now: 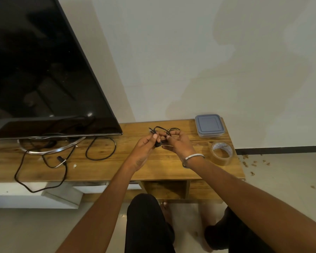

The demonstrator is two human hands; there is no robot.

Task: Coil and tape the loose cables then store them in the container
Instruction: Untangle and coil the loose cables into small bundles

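A person sits facing a low wooden counter (106,168) against a pale wall, both bare arms reaching forward. Above the middle of the counter, the left hand (146,148) and the right hand (179,145) meet around a small bundle of thin black cable (163,132). The left hand's fingers curl around one side of the bundle, pinching it near a dark plug. The right hand, with a silver bangle (193,157) at its wrist, pinches the other side, and loose loops stick up between the two hands.

On the right end of the counter, a roll of clear brown tape (222,153) lies flat, just beside the right wrist. Behind the roll, near the wall, sits a clear container with a blue-grey lid (209,125), closed. To the left, a second black cable (62,161) sprawls uncoiled across the counter, one loop hanging over the front edge, near the curved metal stand of a large dark television (40,70).

The step in hand appears to be coiling the first cable. To do it well, the loops should be kept even and gathered tight in one hand, with the plug ends tucked alongside, so the other hand is free to reach the tape. Letting go too soon would likely let the thin loops spring apart. The lid must come off before anything is stored.
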